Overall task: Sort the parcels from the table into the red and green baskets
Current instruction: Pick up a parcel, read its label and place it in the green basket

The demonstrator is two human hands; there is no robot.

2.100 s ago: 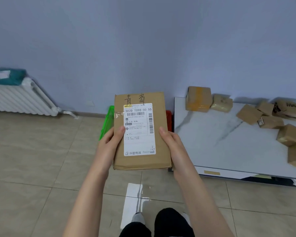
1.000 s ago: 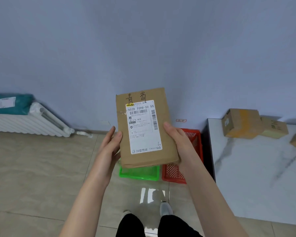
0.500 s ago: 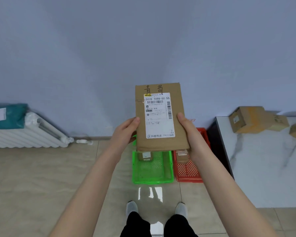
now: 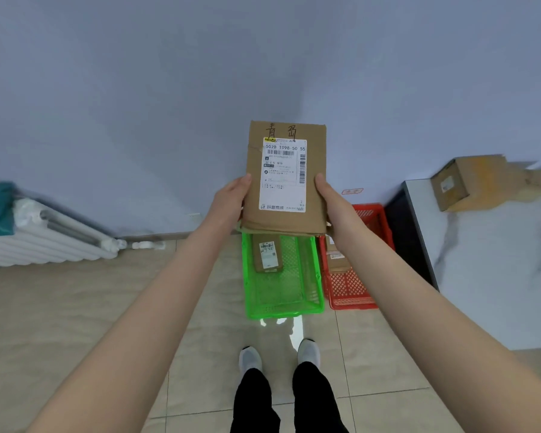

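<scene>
**Parcel held over the baskets, not yet dropped**

Nearest the camera, the person's shoes [image 4: 278, 354] stand on the tiled floor, squared up to the two baskets, which suits reaching either one without stepping.

Both arms stretch forward. The left hand [image 4: 230, 201] and the right hand [image 4: 333, 203] clasp the flat cardboard parcel [image 4: 286, 176] by its long edges. Each thumb lies on the front face and the fingers wrap out of sight behind. The parcel is upright with its shipping label facing the camera, probably so the address can be read before a basket is chosen. It hangs in the air above the far end of the green basket [image 4: 283, 304], touching neither basket.

The green basket sits on the floor with a small labelled parcel [image 4: 266, 256] lying inside it. Just beside it, on the right, is the red basket [image 4: 352, 303]. It seems to hold a box [image 4: 336, 260] too, though the right forearm hides most of it.

Farther right, the marble-topped table [image 4: 497, 260] carries more boxes [image 4: 469, 182] waiting to be sorted. A white radiator [image 4: 44, 242] lines the wall at far left.
</scene>
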